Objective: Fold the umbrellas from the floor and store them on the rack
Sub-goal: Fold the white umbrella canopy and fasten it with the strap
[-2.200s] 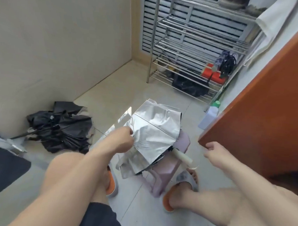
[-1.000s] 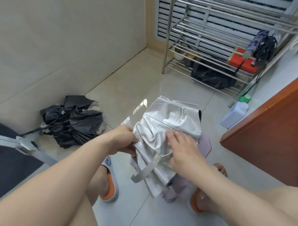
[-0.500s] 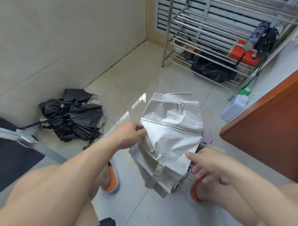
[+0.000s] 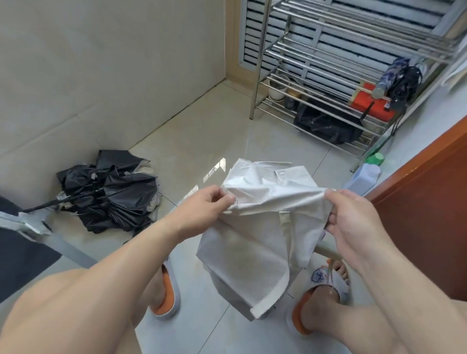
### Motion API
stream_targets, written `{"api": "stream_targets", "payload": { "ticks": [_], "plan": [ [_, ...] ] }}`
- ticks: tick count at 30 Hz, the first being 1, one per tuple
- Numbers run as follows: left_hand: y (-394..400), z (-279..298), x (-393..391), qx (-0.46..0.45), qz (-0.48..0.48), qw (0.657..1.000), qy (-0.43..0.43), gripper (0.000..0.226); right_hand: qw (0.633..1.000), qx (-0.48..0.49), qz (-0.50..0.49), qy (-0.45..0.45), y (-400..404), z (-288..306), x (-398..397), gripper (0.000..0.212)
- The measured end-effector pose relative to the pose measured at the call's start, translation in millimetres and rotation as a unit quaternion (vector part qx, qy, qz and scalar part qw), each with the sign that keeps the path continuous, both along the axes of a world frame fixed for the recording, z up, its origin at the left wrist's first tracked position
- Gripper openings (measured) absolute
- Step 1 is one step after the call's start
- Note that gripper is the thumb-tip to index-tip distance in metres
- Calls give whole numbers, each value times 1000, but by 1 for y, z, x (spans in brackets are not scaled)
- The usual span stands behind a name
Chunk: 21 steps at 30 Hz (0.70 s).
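Above the pale tiled floor (image 4: 191, 137), between the knees: silver-white fabric umbrella (image 4: 262, 231), canopy stretched, strap hanging. Left hand (image 4: 207, 205) grip pinches its left edge; right hand (image 4: 356, 222) grip pinches its right edge. Crumpled black umbrella (image 4: 111, 193) lies on floor by wall. Steel wire rack (image 4: 325, 73) stands beyond.

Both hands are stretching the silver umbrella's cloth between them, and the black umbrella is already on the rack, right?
Not quite. In the head view both hands, left and right, do stretch the silver umbrella, but the black umbrella lies on the floor, not on the rack.
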<state>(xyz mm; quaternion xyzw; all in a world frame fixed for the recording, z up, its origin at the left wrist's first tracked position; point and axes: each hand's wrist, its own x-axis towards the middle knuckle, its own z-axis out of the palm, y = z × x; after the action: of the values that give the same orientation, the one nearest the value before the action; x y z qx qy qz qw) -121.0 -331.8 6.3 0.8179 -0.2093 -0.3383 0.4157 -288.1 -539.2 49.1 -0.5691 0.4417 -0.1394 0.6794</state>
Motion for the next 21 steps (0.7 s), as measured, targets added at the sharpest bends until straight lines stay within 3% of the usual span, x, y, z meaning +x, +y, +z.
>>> {"api": "stream_targets", "payload": {
  "ticks": [4, 9, 14, 17, 21],
  "plan": [
    [7, 6, 4, 1, -30, 999, -30, 16, 1000, 0, -4, -13, 0, 5, 3, 20],
    [19, 15, 6, -91, 41, 994, 50, 20, 1000, 12, 7, -13, 3, 19, 0, 16],
    [28, 17, -3, 8, -3, 994, 110, 13, 999, 26, 28, 5, 5, 19, -2, 11],
    [26, 19, -6, -19, 32, 989, 140, 21, 997, -3, 52, 48, 8, 18, -4, 3],
    [26, 24, -3, -87, 57, 988, 113, 26, 981, -80, 106, 144, 5, 16, -10, 19]
  ]
}}
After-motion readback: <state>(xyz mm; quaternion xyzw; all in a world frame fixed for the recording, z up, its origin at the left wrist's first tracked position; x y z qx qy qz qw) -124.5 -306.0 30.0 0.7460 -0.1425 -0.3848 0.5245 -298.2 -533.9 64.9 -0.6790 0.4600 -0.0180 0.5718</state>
